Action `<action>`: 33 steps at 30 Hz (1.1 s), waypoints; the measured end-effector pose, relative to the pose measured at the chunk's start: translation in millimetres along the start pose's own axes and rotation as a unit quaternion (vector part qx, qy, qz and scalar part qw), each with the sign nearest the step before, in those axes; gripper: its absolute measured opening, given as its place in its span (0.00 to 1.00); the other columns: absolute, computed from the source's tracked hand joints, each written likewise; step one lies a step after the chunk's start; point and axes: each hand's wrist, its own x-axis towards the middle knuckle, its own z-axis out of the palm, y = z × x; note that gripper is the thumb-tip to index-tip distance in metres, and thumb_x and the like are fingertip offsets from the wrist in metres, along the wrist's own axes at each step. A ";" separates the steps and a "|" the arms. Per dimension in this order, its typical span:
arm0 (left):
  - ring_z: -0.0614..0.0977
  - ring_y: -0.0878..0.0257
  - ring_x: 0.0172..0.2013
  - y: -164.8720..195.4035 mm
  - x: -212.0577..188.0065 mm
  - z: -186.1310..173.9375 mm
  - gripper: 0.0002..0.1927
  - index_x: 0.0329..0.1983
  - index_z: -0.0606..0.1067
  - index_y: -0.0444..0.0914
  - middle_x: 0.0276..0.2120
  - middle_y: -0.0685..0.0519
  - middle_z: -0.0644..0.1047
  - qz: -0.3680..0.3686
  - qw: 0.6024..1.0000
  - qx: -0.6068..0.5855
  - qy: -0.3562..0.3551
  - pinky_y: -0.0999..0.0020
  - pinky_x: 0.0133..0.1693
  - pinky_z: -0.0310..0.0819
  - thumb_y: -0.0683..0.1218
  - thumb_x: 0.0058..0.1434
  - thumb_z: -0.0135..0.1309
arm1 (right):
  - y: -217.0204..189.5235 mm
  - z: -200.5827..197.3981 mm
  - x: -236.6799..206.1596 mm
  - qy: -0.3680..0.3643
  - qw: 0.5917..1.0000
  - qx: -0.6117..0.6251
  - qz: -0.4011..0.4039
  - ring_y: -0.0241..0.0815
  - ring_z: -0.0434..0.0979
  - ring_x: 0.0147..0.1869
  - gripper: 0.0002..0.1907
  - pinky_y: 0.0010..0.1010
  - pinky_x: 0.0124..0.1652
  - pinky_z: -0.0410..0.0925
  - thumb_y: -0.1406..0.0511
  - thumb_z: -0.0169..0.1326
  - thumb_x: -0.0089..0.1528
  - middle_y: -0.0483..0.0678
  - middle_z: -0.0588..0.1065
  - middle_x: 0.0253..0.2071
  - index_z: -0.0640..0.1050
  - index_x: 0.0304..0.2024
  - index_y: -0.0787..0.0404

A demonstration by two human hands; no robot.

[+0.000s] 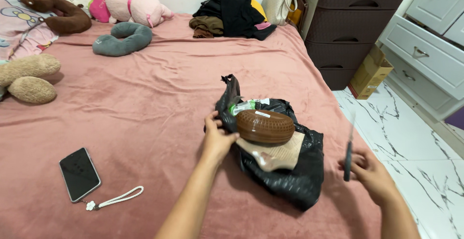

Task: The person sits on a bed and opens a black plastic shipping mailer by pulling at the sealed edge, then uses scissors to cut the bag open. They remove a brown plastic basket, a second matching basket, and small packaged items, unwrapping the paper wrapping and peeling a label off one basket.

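Near the middle of the frame, on the pink bedspread, lies a black plastic bag, torn open. My left hand rests on the bag's left edge, fingers curled around a fold of the plastic and pinching it, the thumb close to the end of a brown oval ribbed case that sits on top of the bag's contents. Under that case lies a flat tan wooden piece, partly wrapped in clear film. Just above the case, a green and white packet pokes out of the bag's mouth.

Toward the lower right of the frame, past the edge of the bed and over the white marble floor, my right hand is clenched around 1 thin dark tool, held upright. It is blurred, so I cannot tell what kind of blade or tip it has. This hand is apart from the bag, not touching it.

At the lower left a black phone lies face up with a white wrist strap trailing to its right. Along the upper left sit a grey neck pillow, a pink plush toy and a brown plush toy. A pile of dark clothes and a beige handbag fill the top centre. At the upper right stands a dark brown drawer unit, with a cardboard box beside it.
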 end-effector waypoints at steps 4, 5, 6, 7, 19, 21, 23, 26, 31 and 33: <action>0.79 0.62 0.42 -15.1 -12.7 -11.0 0.50 0.74 0.50 0.53 0.61 0.49 0.70 -0.094 0.992 0.003 -0.086 0.65 0.29 0.83 0.27 0.52 0.51 | -41.5 59.0 -29.4 -0.127 0.962 -0.223 -0.091 0.49 0.78 0.35 0.28 0.40 0.30 0.70 0.60 0.66 0.55 0.55 0.81 0.40 0.77 0.57 0.55; 0.80 0.61 0.40 -14.9 -10.9 -16.6 0.51 0.74 0.48 0.55 0.63 0.49 0.69 -0.099 0.990 0.020 -0.102 0.66 0.28 0.81 0.27 0.52 0.49 | -52.5 76.2 -40.3 -0.144 0.936 -0.307 -0.091 0.48 0.79 0.37 0.30 0.40 0.33 0.73 0.56 0.72 0.48 0.54 0.78 0.35 0.78 0.51 0.54; 0.80 0.61 0.38 -14.3 -8.8 -22.6 0.53 0.75 0.47 0.58 0.64 0.49 0.69 -0.104 0.987 0.037 -0.118 0.66 0.27 0.79 0.27 0.52 0.47 | -64.7 92.1 -48.3 -0.155 0.913 -0.356 -0.126 0.46 0.80 0.38 0.32 0.39 0.35 0.73 0.54 0.72 0.46 0.51 0.78 0.35 0.79 0.51 0.52; 0.81 0.60 0.37 -13.9 -6.9 -28.8 0.54 0.76 0.46 0.60 0.66 0.50 0.69 -0.108 0.984 0.055 -0.132 0.66 0.26 0.77 0.26 0.52 0.45 | -76.4 105.6 -55.3 -0.165 0.886 -0.403 -0.162 0.44 0.81 0.38 0.33 0.37 0.37 0.73 0.52 0.73 0.45 0.48 0.79 0.36 0.79 0.51 0.51; 0.76 0.50 0.64 -32.0 -22.9 -35.8 0.65 0.76 0.33 0.66 0.71 0.37 0.61 -0.039 0.965 0.175 -0.191 0.64 0.48 0.79 0.22 0.49 0.45 | -93.2 175.1 -66.6 -0.218 0.825 -0.481 -0.200 0.49 0.83 0.44 0.34 0.39 0.42 0.73 0.48 0.70 0.45 0.47 0.82 0.38 0.79 0.52 0.47; 0.75 0.49 0.64 -25.9 -23.7 -37.8 0.66 0.76 0.32 0.66 0.71 0.36 0.61 -0.036 0.961 0.192 -0.197 0.65 0.49 0.78 0.22 0.48 0.47 | -91.1 178.3 -64.7 -0.217 0.828 -0.482 -0.189 0.49 0.83 0.44 0.34 0.40 0.42 0.73 0.48 0.70 0.45 0.48 0.83 0.37 0.79 0.52 0.47; 0.76 0.50 0.63 -18.4 -24.6 -40.9 0.67 0.77 0.32 0.66 0.70 0.36 0.62 -0.036 0.959 0.197 -0.201 0.65 0.49 0.78 0.22 0.48 0.47 | -90.5 181.9 -62.0 -0.215 0.825 -0.488 -0.185 0.50 0.83 0.44 0.34 0.40 0.43 0.73 0.46 0.71 0.45 0.48 0.82 0.37 0.79 0.51 0.48; 0.82 0.52 0.56 -7.7 -27.8 -43.3 0.66 0.77 0.33 0.67 0.71 0.37 0.62 -0.051 0.961 0.175 -0.208 0.66 0.45 0.80 0.22 0.48 0.45 | -90.4 182.9 -58.7 -0.225 0.824 -0.490 -0.172 0.49 0.83 0.44 0.32 0.39 0.44 0.73 0.47 0.70 0.46 0.48 0.83 0.37 0.79 0.49 0.48; 0.88 0.57 0.36 7.4 -33.2 -49.7 0.62 0.76 0.33 0.70 0.73 0.45 0.61 -0.119 0.961 0.144 -0.205 0.64 0.28 0.78 0.24 0.52 0.40 | -91.6 182.2 -55.7 -0.242 0.836 -0.461 -0.173 0.47 0.85 0.44 0.30 0.37 0.44 0.74 0.48 0.71 0.45 0.48 0.83 0.37 0.80 0.48 0.49; 0.88 0.59 0.34 10.8 -33.9 -50.7 0.63 0.75 0.33 0.70 0.73 0.45 0.61 -0.114 0.963 0.132 -0.208 0.66 0.26 0.77 0.24 0.52 0.40 | -90.9 182.0 -56.0 -0.240 0.839 -0.460 -0.165 0.47 0.85 0.44 0.30 0.37 0.44 0.74 0.49 0.71 0.45 0.48 0.84 0.37 0.80 0.48 0.49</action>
